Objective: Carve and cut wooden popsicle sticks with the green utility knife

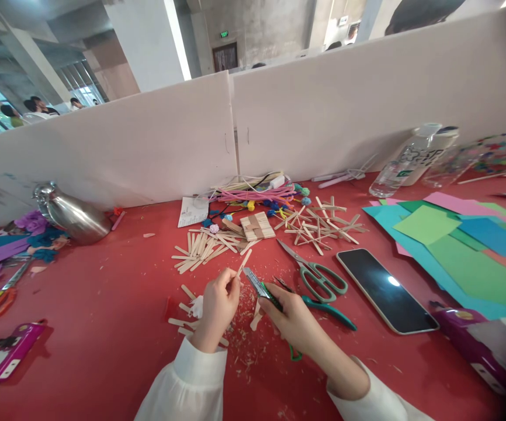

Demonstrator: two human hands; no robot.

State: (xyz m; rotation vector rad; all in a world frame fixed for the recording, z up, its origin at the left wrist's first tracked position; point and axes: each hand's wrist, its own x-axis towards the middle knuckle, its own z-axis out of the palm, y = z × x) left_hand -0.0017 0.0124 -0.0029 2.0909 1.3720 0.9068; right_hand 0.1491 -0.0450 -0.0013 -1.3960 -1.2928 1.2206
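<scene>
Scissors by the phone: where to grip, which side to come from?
Likely the grey-green handles, from above and the near right: the scissors lie flat, loops facing that way, blades pointing away left. The phone and teal-handled tool lie close by.

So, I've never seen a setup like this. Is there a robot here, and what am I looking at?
There is no robot: these are a person's own bare hands in white sleeves. The single picture comes from a camera worn on the person's head, looking forward and down.

The left hand holds a thin wooden stick. The right hand grips a utility knife, its blade pointing toward the stick.

Below them, wood shavings are scattered on the red table. Beyond lies a pile of loose sticks. To the right are scissors, a phone and coloured paper; at the far left stands a metal jug.
</scene>
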